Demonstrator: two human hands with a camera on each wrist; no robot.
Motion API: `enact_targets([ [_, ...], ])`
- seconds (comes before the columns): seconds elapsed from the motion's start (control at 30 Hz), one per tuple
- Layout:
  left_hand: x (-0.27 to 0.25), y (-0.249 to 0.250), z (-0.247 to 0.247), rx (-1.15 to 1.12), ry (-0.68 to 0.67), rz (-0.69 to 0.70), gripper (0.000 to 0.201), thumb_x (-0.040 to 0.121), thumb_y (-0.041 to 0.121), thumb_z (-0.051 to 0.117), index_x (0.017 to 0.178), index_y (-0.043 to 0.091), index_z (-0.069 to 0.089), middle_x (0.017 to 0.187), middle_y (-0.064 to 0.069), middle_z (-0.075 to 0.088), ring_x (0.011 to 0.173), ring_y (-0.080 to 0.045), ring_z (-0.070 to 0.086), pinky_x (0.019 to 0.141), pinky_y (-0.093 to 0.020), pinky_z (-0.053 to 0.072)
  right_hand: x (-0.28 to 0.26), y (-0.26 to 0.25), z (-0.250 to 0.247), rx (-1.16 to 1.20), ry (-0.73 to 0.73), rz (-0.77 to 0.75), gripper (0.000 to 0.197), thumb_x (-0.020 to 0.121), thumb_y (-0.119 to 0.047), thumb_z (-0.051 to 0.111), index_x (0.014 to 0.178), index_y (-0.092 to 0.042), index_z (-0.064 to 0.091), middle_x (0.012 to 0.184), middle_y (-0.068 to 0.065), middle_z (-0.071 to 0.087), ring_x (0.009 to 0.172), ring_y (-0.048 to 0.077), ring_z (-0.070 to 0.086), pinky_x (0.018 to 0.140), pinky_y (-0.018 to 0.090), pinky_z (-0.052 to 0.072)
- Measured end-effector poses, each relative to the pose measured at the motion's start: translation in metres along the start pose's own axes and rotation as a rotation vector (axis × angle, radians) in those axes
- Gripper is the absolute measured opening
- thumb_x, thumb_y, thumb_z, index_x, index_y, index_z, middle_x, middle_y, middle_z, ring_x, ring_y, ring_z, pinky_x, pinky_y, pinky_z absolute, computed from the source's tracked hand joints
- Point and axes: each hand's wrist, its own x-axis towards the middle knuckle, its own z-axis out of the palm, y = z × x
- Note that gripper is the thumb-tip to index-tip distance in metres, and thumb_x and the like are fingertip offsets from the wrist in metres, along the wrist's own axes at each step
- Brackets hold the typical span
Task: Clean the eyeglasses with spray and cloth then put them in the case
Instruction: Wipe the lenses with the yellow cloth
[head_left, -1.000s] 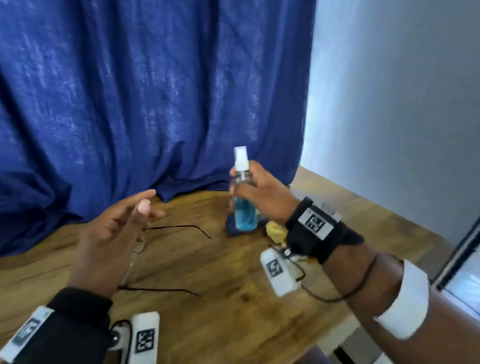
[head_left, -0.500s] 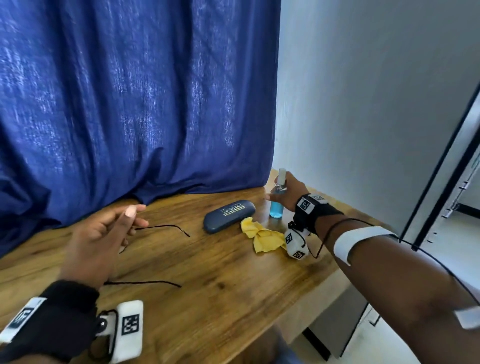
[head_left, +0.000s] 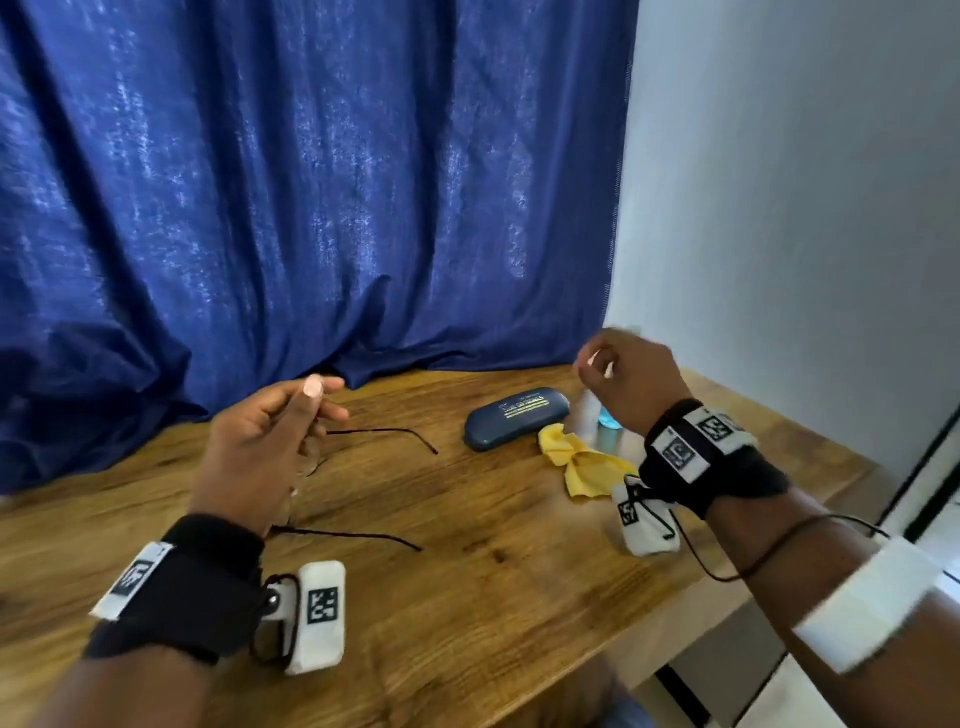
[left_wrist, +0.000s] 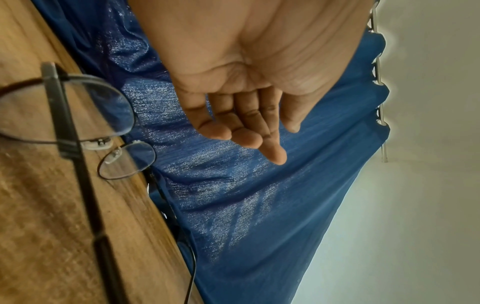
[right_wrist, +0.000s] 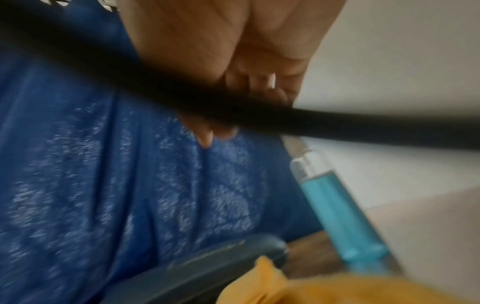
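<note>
The thin-framed eyeglasses (head_left: 384, 431) lie unfolded on the wooden table (head_left: 467, 597), lenses under my left hand (head_left: 322, 405). In the left wrist view that hand (left_wrist: 249, 135) hovers with straight fingers, clear of the eyeglasses (left_wrist: 64, 115). The spray bottle (head_left: 609, 419) with blue liquid stands at the table's back right. My right hand (head_left: 597, 364) is raised just above it, fingers loosely curled and holding nothing. In the right wrist view the bottle (right_wrist: 335, 205) stands apart from the hand (right_wrist: 207, 133). The dark blue case (head_left: 517, 418) lies closed beside the crumpled yellow cloth (head_left: 582, 462).
A blue curtain (head_left: 311, 208) hangs behind the table and drapes onto its back edge. A white wall (head_left: 779, 208) closes the right side. The table's right edge runs just past the bottle. A black cable (right_wrist: 363, 127) crosses the right wrist view.
My right hand carried the spray bottle from the middle to the back right, set it down and let go, and has lifted off it. The left hand stayed over the eyeglasses.
</note>
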Motion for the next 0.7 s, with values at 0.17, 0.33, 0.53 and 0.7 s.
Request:
enact_targets([
  [0.17, -0.001, 0.002, -0.003, 0.01, 0.037, -0.028, 0.027, 0.106, 0.029, 0.052, 0.112, 0.018, 0.076, 0.082, 0.008, 0.077, 0.072, -0.003, 0.06, 0.06, -0.013, 0.051, -0.001, -0.024, 0.041, -0.582, -0.645, 0.082, 0.039, 0.088, -0.041, 0.07, 0.108, -0.007, 0.071, 0.108, 0.011, 0.073, 0.099, 0.031, 0.07, 0.074, 0.031, 0.05],
  [0.33, 0.005, 0.002, -0.012, 0.031, 0.084, -0.005, 0.028, 0.106, 0.033, 0.052, 0.109, 0.02, 0.077, 0.082, 0.006, 0.077, 0.072, -0.003, 0.061, 0.067, -0.017, 0.051, 0.006, -0.053, 0.035, -0.395, -0.719, -0.118, 0.014, 0.092, -0.034, 0.069, 0.083, -0.026, 0.075, 0.093, -0.003, 0.075, 0.086, 0.016, 0.066, 0.075, 0.025, 0.05],
  [0.53, 0.013, -0.001, -0.039, 0.111, 0.264, -0.012, 0.023, 0.105, 0.03, 0.056, 0.104, 0.021, 0.078, 0.086, 0.007, 0.078, 0.078, -0.003, 0.064, 0.071, -0.018, 0.05, 0.01, -0.132, 0.037, 0.624, -0.512, -0.235, 0.016, 0.095, -0.023, 0.071, 0.085, -0.011, 0.076, 0.069, -0.004, 0.068, 0.064, 0.004, 0.058, 0.066, 0.023, 0.053],
  [0.7, 0.017, -0.036, -0.055, 0.588, 0.098, -0.167, 0.033, 0.092, 0.001, 0.065, 0.075, 0.029, 0.067, 0.081, 0.002, 0.07, 0.096, -0.032, 0.071, 0.077, -0.033, 0.049, 0.022, -0.16, 0.086, 0.725, -0.439, -0.297, 0.03, 0.1, -0.031, 0.064, 0.075, -0.014, 0.068, 0.059, -0.015, 0.061, 0.059, 0.0, 0.053, 0.064, 0.019, 0.045],
])
